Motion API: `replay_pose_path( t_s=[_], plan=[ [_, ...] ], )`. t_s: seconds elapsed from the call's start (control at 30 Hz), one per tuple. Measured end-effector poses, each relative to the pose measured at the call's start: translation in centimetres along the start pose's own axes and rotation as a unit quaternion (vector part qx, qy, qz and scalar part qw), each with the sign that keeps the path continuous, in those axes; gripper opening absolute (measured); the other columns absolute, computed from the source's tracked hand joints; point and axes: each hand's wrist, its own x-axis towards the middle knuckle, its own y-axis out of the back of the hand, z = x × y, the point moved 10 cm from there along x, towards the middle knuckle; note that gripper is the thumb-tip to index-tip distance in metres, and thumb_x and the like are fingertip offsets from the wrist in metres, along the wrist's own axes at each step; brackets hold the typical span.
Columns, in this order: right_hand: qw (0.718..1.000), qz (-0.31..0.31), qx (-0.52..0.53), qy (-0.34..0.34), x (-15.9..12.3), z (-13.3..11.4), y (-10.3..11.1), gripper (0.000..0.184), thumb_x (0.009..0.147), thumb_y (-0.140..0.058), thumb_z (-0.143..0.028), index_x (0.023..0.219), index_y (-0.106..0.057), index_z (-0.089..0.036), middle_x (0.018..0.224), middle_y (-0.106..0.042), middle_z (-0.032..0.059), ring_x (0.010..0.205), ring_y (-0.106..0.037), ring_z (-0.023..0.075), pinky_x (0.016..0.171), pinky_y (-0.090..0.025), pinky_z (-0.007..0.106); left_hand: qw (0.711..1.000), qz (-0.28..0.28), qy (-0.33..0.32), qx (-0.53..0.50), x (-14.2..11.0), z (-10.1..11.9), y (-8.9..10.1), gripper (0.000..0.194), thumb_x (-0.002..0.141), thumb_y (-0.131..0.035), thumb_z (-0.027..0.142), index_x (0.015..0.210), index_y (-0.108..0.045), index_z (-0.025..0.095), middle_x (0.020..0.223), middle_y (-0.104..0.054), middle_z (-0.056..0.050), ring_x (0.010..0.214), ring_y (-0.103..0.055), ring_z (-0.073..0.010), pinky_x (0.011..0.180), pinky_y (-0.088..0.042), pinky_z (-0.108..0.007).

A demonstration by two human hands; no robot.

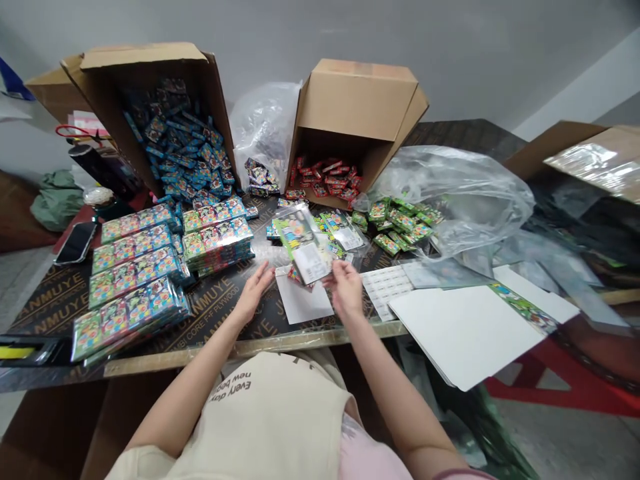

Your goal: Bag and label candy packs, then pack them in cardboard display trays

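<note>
My right hand (349,288) pinches the lower corner of a clear plastic packet (309,257) with a green printed card and a white label inside. The packet is tilted above the table. Just left of it, my left hand (254,293) holds nothing, its fingers stretched out and slightly apart. Below the packet lies a white sheet (305,303), and part of a small red packet shows between them. Behind is another printed packet (343,230) with a white label, lying flat.
Stacked packs of small boxes (133,307) fill the table's left. At the back stand a carton of blue boxes (185,147) and a carton of red boxes (330,177). Green boxes (400,223) spill from a clear bag (465,193). White cards (465,327) overhang the front edge.
</note>
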Motion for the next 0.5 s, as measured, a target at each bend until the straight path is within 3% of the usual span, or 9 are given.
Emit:
replay_pose_path(
  t_s=[0.13, 0.2, 0.27, 0.33, 0.4, 0.5],
  plan=[
    [0.973, -0.163, 0.027, -0.159, -7.3, 6.6, -6.3, 0.045, 0.063, -0.074, -0.057, 0.078, -0.050, -0.022, 0.059, -0.059, -0.0028, 0.044, -0.058, 0.0149, 0.043, -0.046, 0.026, 0.985, 0.000, 0.022, -0.173, -1.2, 0.9, -0.4, 0.075, 0.073, -0.055, 0.069, 0.126, -0.057, 0.016, 0.114, -0.069, -0.012, 0.111, -0.062, -0.0282, 0.096, -0.047, -0.042],
    [0.955, -0.241, -0.039, -0.169, -9.5, 7.9, -7.9, 0.040, 0.069, -0.069, -0.055, 0.077, -0.051, -0.021, 0.058, -0.058, -0.0027, 0.049, -0.061, 0.0159, 0.046, -0.047, 0.026, 0.979, -0.022, 0.038, -0.197, -1.8, 1.3, -0.4, 0.078, 0.073, -0.047, 0.073, 0.120, -0.061, 0.013, 0.109, -0.070, -0.014, 0.107, -0.063, -0.0303, 0.092, -0.048, -0.043],
    [0.955, -0.252, -0.142, -0.064, -9.2, 6.3, -8.1, 0.034, 0.070, -0.071, -0.048, 0.081, -0.056, -0.020, 0.069, -0.062, 0.0007, 0.062, -0.063, 0.0176, 0.056, -0.051, 0.030, 0.979, -0.042, 0.047, -0.195, -2.4, 1.6, -0.2, 0.079, 0.072, -0.045, 0.073, 0.117, -0.063, 0.012, 0.107, -0.070, -0.015, 0.105, -0.063, -0.0308, 0.091, -0.048, -0.044],
    [0.947, -0.206, -0.222, 0.109, -8.0, 1.9, -7.9, 0.034, 0.069, -0.074, -0.040, 0.093, -0.059, -0.020, 0.093, -0.065, 0.0062, 0.084, -0.064, 0.0208, 0.072, -0.054, 0.036, 0.983, -0.056, 0.052, -0.169, -3.2, 1.7, 0.0, 0.075, 0.069, -0.048, 0.070, 0.112, -0.065, 0.012, 0.105, -0.071, -0.015, 0.105, -0.063, -0.0310, 0.090, -0.048, -0.043],
    [0.919, -0.170, -0.249, 0.256, -7.5, -2.8, -8.1, 0.041, 0.071, -0.074, -0.035, 0.106, -0.058, -0.022, 0.112, -0.062, 0.0097, 0.103, -0.059, 0.0238, 0.089, -0.050, 0.041, 0.988, -0.080, 0.061, -0.113, -4.1, 1.5, -0.3, 0.065, 0.068, -0.055, 0.064, 0.106, -0.069, 0.013, 0.105, -0.071, -0.014, 0.107, -0.061, -0.0315, 0.093, -0.046, -0.041],
    [0.875, -0.198, -0.261, 0.356, -7.9, -6.7, -9.6, 0.043, 0.076, -0.073, -0.033, 0.114, -0.055, -0.024, 0.114, -0.061, 0.0095, 0.110, -0.056, 0.0252, 0.094, -0.047, 0.044, 0.988, -0.141, 0.056, -0.016, -5.3, 1.2, -1.7, 0.052, 0.066, -0.065, 0.055, 0.099, -0.071, 0.015, 0.105, -0.071, -0.012, 0.109, -0.059, -0.0321, 0.097, -0.041, -0.040]
  ],
)
